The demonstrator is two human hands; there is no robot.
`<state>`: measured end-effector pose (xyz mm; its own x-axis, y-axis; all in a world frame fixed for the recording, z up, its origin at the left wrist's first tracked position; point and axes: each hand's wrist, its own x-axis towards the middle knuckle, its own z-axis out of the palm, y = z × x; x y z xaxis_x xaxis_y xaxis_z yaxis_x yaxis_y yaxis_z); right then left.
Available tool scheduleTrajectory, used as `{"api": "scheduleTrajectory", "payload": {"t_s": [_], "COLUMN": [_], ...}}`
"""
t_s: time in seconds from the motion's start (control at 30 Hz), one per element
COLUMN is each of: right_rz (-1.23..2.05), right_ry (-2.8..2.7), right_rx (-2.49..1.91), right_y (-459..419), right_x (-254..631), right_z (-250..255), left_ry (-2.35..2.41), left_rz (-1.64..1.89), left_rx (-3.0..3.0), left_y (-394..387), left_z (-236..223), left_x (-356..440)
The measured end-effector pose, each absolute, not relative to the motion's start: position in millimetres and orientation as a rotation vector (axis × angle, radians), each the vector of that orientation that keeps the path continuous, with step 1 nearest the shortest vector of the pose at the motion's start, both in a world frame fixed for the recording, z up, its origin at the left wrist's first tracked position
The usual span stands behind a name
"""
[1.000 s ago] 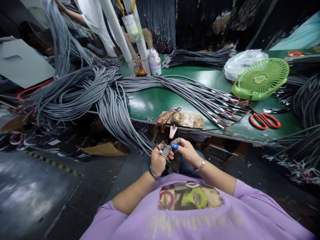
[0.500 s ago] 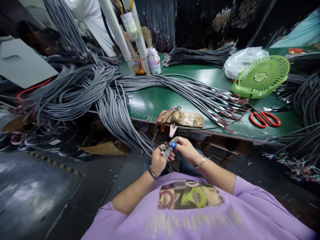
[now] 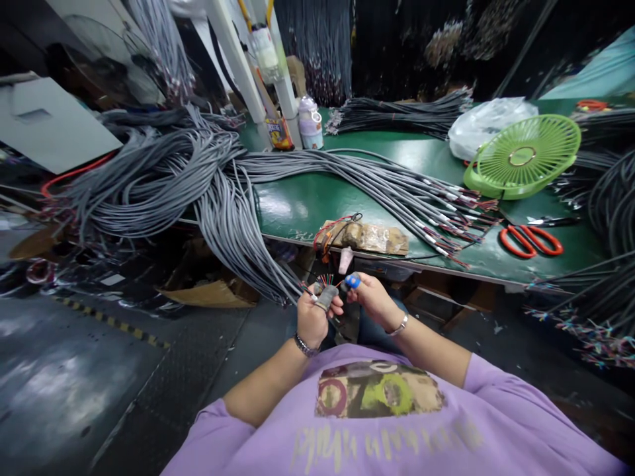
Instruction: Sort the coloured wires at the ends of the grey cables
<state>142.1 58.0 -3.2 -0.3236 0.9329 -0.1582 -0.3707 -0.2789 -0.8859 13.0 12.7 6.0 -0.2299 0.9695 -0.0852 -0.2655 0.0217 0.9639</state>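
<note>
My left hand (image 3: 313,317) is closed round the end of a grey cable, in front of the bench edge. Thin coloured wires (image 3: 326,280) fan out above its fingers. Grey coverings wrap some of its fingertips. Just to the right, my right hand (image 3: 373,301) is pinched, with a blue wrap on one digit. A thin reddish wire runs from the fan to its fingertips. From the left hand, a thick bundle of grey cables (image 3: 238,225) leads up onto the bench.
On the green bench (image 3: 288,198) lie more grey cables (image 3: 377,178) with white-banded ends. A cardboard-backed fixture (image 3: 380,238) sits at the front edge. Red-handled scissors (image 3: 530,241), a green fan (image 3: 523,155), a plastic bag (image 3: 489,125) and a bottle (image 3: 311,123) stand around.
My right hand has drawn away to the right from my left hand, opening a small gap. The coloured wires now show fanned out above the left hand. The view has shifted slightly.
</note>
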Motion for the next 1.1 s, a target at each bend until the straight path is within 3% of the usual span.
{"api": "scheduleTrajectory", "payload": {"t_s": [0.23, 0.43, 0.7, 0.9, 1.1], "right_rz": [2.093, 2.075, 1.511, 1.946, 1.928], "right_ry": [-0.631, -0.648, -0.894, -0.691, -0.586], "right_rx": [-0.854, -0.818, -0.986, -0.785, -0.766], "right_y": [89, 98, 91, 95, 97], "right_x": [142, 136, 132, 126, 119], "right_z": [7, 15, 6, 2, 2], "left_ry": [1.170, 1.172, 1.227, 1.216, 1.248], "left_rz": [1.443, 1.455, 1.426, 1.421, 1.414], "left_rx": [0.819, 0.809, 0.859, 0.865, 0.875], "left_y": [19, 27, 30, 31, 30], "left_z": [18, 19, 14, 11, 8], "left_x": [22, 26, 25, 26, 26]}}
